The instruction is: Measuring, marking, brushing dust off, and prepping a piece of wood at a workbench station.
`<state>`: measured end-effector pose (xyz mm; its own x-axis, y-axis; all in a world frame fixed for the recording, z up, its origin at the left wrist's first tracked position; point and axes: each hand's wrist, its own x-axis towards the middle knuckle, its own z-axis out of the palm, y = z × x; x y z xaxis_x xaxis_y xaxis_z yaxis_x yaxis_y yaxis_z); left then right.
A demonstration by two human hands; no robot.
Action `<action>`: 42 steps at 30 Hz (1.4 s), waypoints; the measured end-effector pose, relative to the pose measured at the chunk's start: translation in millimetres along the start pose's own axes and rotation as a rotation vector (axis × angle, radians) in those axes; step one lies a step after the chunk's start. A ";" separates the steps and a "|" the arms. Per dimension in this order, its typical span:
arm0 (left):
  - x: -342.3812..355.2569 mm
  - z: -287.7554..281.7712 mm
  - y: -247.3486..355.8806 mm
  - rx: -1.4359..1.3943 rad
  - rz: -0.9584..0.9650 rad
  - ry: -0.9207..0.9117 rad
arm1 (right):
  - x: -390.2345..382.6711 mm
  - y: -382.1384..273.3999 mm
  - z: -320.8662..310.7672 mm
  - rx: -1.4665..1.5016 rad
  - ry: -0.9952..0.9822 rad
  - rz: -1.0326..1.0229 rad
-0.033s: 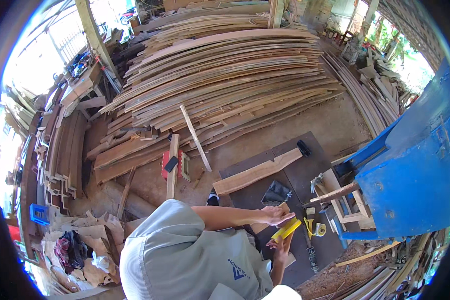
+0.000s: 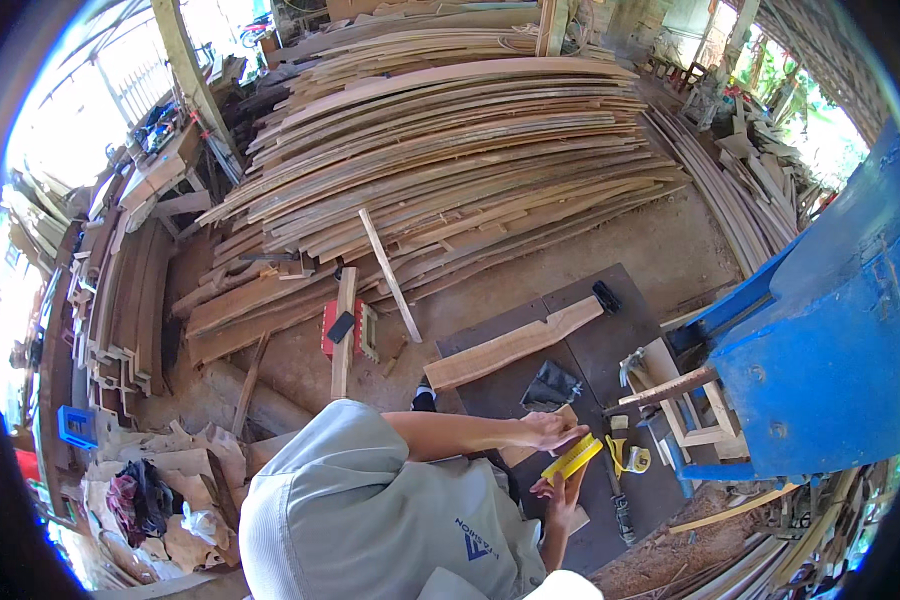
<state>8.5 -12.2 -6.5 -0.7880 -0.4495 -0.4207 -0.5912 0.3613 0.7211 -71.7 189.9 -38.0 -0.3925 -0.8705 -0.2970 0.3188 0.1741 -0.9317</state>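
Pale grey shirt [image 2: 360,515] (short-sleeved), dark blue print [image 2: 478,546] on it; bare hands [image 2: 553,430].

yellow bar [image 2: 573,459] between left fingers [image 2: 568,436] and right fingers [image 2: 543,487], long plank [image 2: 515,346] on dark surface [image 2: 622,350] beyond

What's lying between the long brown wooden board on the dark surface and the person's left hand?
In the head view, a crumpled black item lies between that board and the left hand.

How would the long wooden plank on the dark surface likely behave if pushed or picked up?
The plank is probably stiff, being solid-looking wood. Lying flat on the dark surface, it seems more apt to slide than roll. Its long, narrow shape suggests it could swing round if pushed near one end.
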 end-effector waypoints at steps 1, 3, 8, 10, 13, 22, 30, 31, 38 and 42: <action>0.9 2.1 0.1 -0.003 0.004 -0.001 | -1.1 2.0 0.8 -0.004 0.002 0.000; 2.1 5.5 -0.5 -0.046 0.099 0.064 | 4.9 15.3 0.1 -0.114 0.110 0.045; -3.7 0.5 -3.3 -0.031 0.090 0.089 | 10.7 6.8 -5.0 -0.030 0.100 0.109; -14.4 -9.4 2.8 -0.061 0.030 0.110 | 7.4 -10.9 5.9 -0.028 0.054 0.037; -14.0 -20.7 11.2 -0.045 -0.035 -0.034 | 18.1 4.1 -0.6 -0.050 0.032 0.001; -4.0 -4.6 3.2 -0.021 0.007 0.059 | 12.3 5.4 2.7 -0.047 0.056 -0.022; -6.1 -8.0 -0.2 0.023 0.029 0.095 | 14.2 4.2 12.4 -0.034 0.067 -0.102; -3.9 -6.5 -1.3 0.027 0.027 0.132 | 16.1 6.2 11.0 -0.057 0.047 -0.118; -1.5 -7.5 -3.4 0.108 0.059 0.002 | 15.9 14.4 -8.5 -0.034 0.065 0.253; 1.1 -1.6 -10.6 0.033 0.108 0.120 | 9.0 4.3 2.4 -0.071 0.047 0.040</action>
<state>14.2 -17.7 -13.7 -0.8225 -0.4997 -0.2715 -0.5106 0.4387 0.7395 -71.8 181.8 -44.1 -0.4214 -0.8399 -0.3421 0.2739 0.2417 -0.9309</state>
